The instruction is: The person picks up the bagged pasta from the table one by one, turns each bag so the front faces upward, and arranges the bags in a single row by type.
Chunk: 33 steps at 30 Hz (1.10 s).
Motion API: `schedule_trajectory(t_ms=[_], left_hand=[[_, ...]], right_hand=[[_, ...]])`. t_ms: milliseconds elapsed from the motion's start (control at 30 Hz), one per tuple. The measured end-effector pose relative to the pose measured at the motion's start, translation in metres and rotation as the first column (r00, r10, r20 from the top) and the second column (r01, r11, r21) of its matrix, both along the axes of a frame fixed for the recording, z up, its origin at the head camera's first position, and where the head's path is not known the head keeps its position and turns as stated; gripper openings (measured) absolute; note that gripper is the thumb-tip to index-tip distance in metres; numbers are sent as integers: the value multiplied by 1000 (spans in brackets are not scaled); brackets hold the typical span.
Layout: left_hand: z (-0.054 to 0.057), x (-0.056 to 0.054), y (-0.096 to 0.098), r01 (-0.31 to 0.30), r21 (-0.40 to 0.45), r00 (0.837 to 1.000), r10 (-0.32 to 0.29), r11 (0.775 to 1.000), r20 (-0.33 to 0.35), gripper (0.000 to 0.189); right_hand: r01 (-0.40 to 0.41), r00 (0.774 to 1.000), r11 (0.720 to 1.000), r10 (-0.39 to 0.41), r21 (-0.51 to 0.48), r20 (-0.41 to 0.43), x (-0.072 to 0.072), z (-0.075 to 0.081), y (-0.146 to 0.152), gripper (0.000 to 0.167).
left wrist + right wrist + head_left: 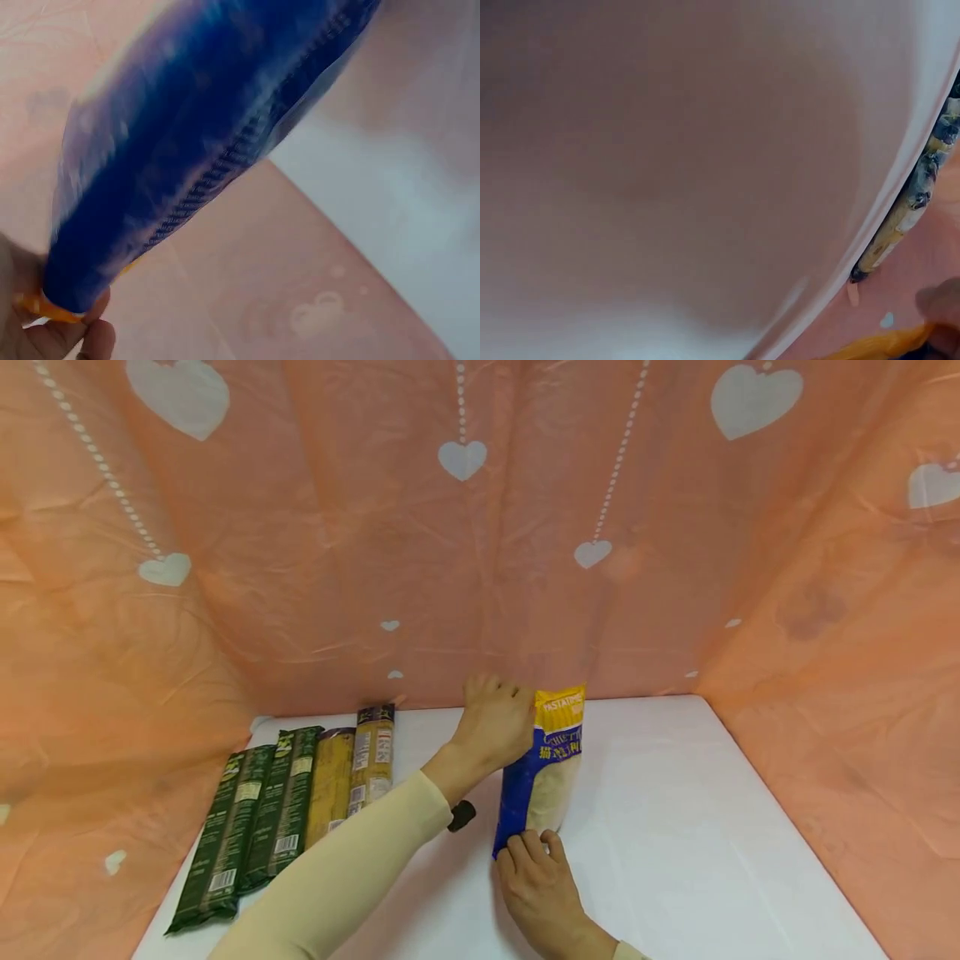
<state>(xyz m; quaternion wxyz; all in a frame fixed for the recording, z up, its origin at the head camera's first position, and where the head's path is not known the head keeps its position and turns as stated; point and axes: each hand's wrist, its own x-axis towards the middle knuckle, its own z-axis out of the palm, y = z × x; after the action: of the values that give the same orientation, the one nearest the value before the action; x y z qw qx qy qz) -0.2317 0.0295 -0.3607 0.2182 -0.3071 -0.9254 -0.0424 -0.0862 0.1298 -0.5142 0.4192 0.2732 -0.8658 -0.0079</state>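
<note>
A blue and yellow pasta bag (557,777) with a pale window stands tilted over the white table. My left hand (495,718) grips its upper end at the left edge. In the left wrist view, the fingers of that hand (56,337) pinch the bag's yellow end, and the blue back of the bag (172,142) runs up to the right. Lower down, my right hand (542,889) holds the bag's bottom edge with curled fingers. The right wrist view shows mostly table, with a yellow strip of the bag (885,343) beside a blurred finger.
Left on the white table (675,843), several long packs lie side by side: dark green packs (225,835), a yellow pack (330,777) and a purple-topped noodle pack (372,752). An orange curtain with pale hearts (487,568) encloses the back and sides. A small black piece (462,815) shows at my left wrist.
</note>
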Motion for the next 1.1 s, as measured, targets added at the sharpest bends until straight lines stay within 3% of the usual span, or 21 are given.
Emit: schedule_trajectory(t_ms=[167,233,333,400,500,567,700,767,833,933,1033,1100], left_hand=[[-16,-10,-21,71,126,996,-77,989,46,8],[-23,-14,-31,93,177,990,-110,980,89,8],[-30,-19,-46,129,228,974,-166,965,153,8],[-34,-21,-54,153,261,962,-204,953,183,8],[-40,-25,-65,174,302,950,-241,937,200,12],[-43,-25,-70,172,345,945,-254,923,208,14],[-48,-23,-76,137,428,935,-260,893,243,17],[-50,-22,-78,98,469,924,-256,878,286,19],[-51,-20,-78,44,505,907,-246,862,341,21],[-54,-19,-79,-34,540,890,-221,841,399,22],[-59,-20,-78,-68,529,913,-161,846,375,20],[-62,-23,-77,-73,494,946,-96,867,308,18]], right_hand=[[-66,994,998,67,-7,89,-2,-5,12,32],[-55,990,998,58,-27,131,-4,-5,25,30],[48,983,997,-36,-59,182,-12,-4,49,33],[150,967,986,-132,-67,220,-19,-3,64,42],[281,916,958,-250,-53,315,-30,-4,78,57],[321,870,946,-274,-48,411,-37,-5,81,63],[331,766,938,-201,-107,611,-46,-6,78,56],[326,742,936,-165,-135,650,-49,-7,74,48],[303,762,942,-149,-144,630,-51,-7,72,44],[252,832,960,-151,-121,533,-53,-8,68,38],[207,883,975,-151,-80,445,-54,-9,66,32],[185,895,981,-147,-51,420,-53,-9,64,28]])
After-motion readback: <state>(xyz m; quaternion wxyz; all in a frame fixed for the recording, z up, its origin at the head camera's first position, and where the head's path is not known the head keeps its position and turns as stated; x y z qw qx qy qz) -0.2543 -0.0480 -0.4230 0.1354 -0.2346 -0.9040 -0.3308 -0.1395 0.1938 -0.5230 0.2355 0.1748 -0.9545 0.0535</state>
